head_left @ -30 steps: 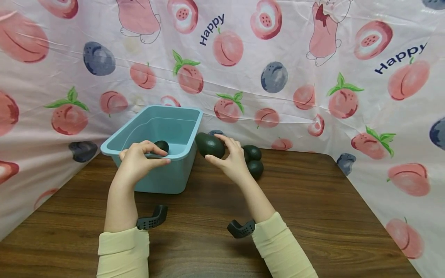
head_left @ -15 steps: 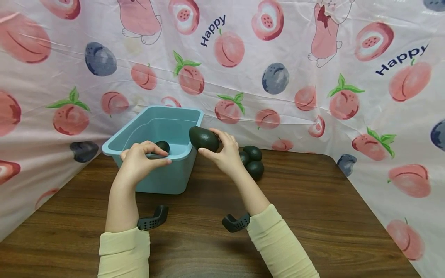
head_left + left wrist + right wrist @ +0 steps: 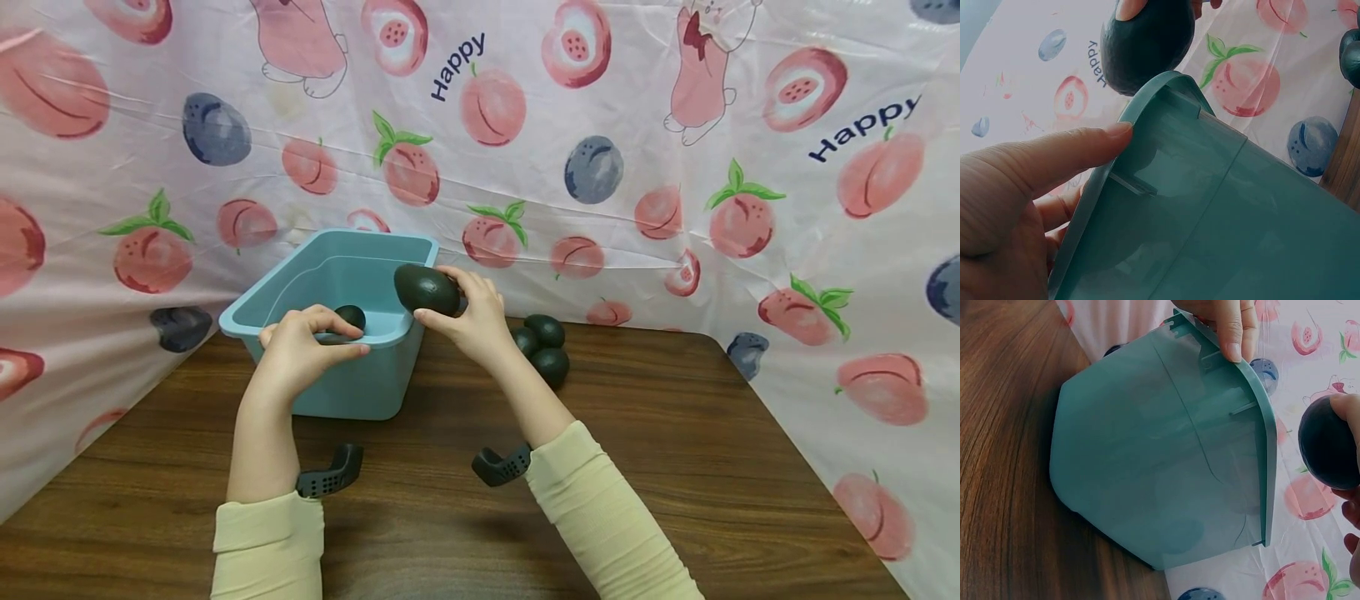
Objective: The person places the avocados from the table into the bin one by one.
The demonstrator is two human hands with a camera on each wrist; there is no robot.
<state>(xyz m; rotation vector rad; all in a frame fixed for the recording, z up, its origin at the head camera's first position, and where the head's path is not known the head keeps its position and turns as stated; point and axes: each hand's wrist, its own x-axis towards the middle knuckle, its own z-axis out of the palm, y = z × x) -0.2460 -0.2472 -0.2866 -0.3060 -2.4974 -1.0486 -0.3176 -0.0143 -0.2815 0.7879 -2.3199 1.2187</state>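
Note:
A dark green avocado (image 3: 426,289) is pinched between the thumb and fingers of my right hand (image 3: 476,321). It hangs at the right rim of a light blue plastic bin (image 3: 386,375), overlapping the bin's inside in the head view. My left hand (image 3: 303,346) grips the bin's near rim, thumb outside and fingers inside, as the left wrist view shows. Another avocado (image 3: 350,317) lies inside the bin, partly hidden behind my left fingers. In the right wrist view the held avocado (image 3: 1329,444) is beside the rim, its far part cut off by the frame.
Several avocados (image 3: 551,365) lie in a cluster on the brown wooden table (image 3: 660,450), right of the bin. A fruit-print curtain (image 3: 517,183) hangs behind the table and along both sides. A black wrist camera mount (image 3: 333,472) sits on each forearm.
My right hand has moved left and slightly up with the avocado, from beside the bin to over its right rim. The left hand keeps its hold on the near rim.

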